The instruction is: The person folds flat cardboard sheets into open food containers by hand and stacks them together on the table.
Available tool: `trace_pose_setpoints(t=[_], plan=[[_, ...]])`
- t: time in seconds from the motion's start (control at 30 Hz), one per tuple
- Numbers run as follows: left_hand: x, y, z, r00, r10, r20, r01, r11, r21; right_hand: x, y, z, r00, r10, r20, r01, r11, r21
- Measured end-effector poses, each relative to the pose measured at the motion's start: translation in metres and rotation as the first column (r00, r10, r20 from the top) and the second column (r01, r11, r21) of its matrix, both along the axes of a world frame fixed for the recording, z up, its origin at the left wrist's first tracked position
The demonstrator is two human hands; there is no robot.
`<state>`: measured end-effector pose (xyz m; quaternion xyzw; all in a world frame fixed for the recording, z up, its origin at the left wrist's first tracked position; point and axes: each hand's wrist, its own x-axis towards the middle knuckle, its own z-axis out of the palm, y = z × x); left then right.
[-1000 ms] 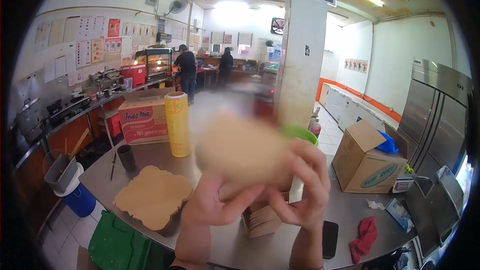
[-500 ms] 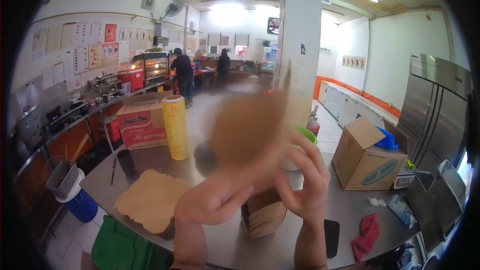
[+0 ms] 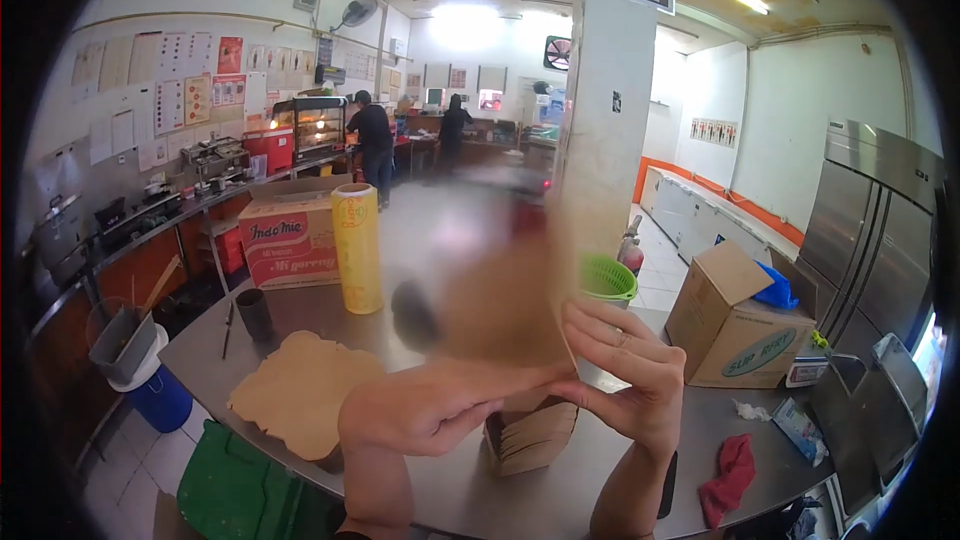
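Close to the camera, a brown cardboard piece (image 3: 510, 315), blurred and partly folded upright, is between my hands. My left hand (image 3: 420, 405) is closed along its lower left edge, with the fingers curled. My right hand (image 3: 630, 370) pinches its right side between thumb and fingers. Just below stands a stack of nested brown cardboard food trays (image 3: 530, 440), partly covered by the hands. To the left lies a pile of flat brown cardboard blanks (image 3: 305, 390) with wavy edges. A dark blurred patch shows beside the held piece; I cannot tell what it is.
On the steel table (image 3: 440, 485) stand a yellow cling-film roll (image 3: 357, 250), an Indomie carton (image 3: 290, 245), a dark cup (image 3: 254, 315), a green basket (image 3: 608, 278) and an open carton (image 3: 750, 330). A red cloth (image 3: 728, 480) lies right. Two people (image 3: 373, 145) are far back.
The cardboard piece has come lower and its right side now stands folded up. My right hand has moved down and right, closing on that edge. The view has shifted slightly.
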<state>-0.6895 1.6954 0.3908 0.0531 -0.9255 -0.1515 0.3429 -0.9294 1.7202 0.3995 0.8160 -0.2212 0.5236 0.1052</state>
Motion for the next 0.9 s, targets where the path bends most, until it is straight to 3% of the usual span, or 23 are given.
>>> trace_pose_setpoints(t=[0.17,0.23,0.27,0.33,0.4,0.47,0.5,0.57,0.63,0.7,0.83,0.9], plan=[[0.003,0.004,0.008,0.985,0.057,-0.164,-0.065,0.997,-0.046,0.005,0.0,-0.003,0.987,0.156,0.026,-0.155,0.987,-0.052],[0.001,0.0,0.004,0.916,0.128,-0.379,-0.212,0.959,-0.188,0.009,-0.001,-0.004,0.986,0.16,0.036,-0.156,0.983,-0.098],[0.001,-0.002,0.002,0.917,0.128,-0.377,-0.211,0.959,-0.187,0.011,-0.001,-0.005,0.985,0.166,0.044,-0.158,0.977,-0.144],[0.003,-0.003,-0.002,0.853,0.193,-0.486,-0.214,0.977,0.011,0.014,0.001,-0.008,0.993,0.083,0.086,-0.062,0.972,-0.226],[0.006,0.003,-0.002,0.872,0.196,-0.449,-0.165,0.98,0.107,0.014,0.004,-0.008,0.991,0.005,0.131,0.035,0.952,-0.303],[0.007,0.01,-0.003,0.89,0.191,-0.415,-0.115,0.972,0.203,0.012,0.008,-0.005,0.999,-0.048,-0.007,0.043,0.941,-0.336],[0.007,0.012,-0.004,0.878,0.112,-0.465,0.089,0.917,0.389,0.014,0.008,-0.005,0.999,-0.049,-0.009,0.043,0.941,-0.335],[0.002,0.01,-0.009,0.849,0.046,-0.527,0.292,0.789,0.541,0.019,0.006,-0.005,0.997,0.002,-0.072,-0.024,0.952,-0.306],[-0.014,-0.001,-0.015,0.702,0.239,-0.671,0.168,0.86,0.482,0.015,0.002,-0.006,0.998,0.04,-0.057,-0.054,0.963,-0.265],[-0.013,-0.003,-0.013,0.739,0.197,-0.645,0.175,0.868,0.465,0.014,-0.002,-0.007,0.996,0.077,-0.047,-0.086,0.971,-0.225],[-0.021,0.007,-0.002,0.77,0.113,-0.627,0.241,0.86,0.45,0.024,-0.014,-0.018,0.977,0.124,0.172,-0.113,0.991,-0.072],[-0.026,0.008,-0.005,0.734,0.19,-0.653,0.199,0.858,0.473,0.032,-0.019,-0.023,0.956,0.142,0.258,-0.135,0.99,-0.047]])
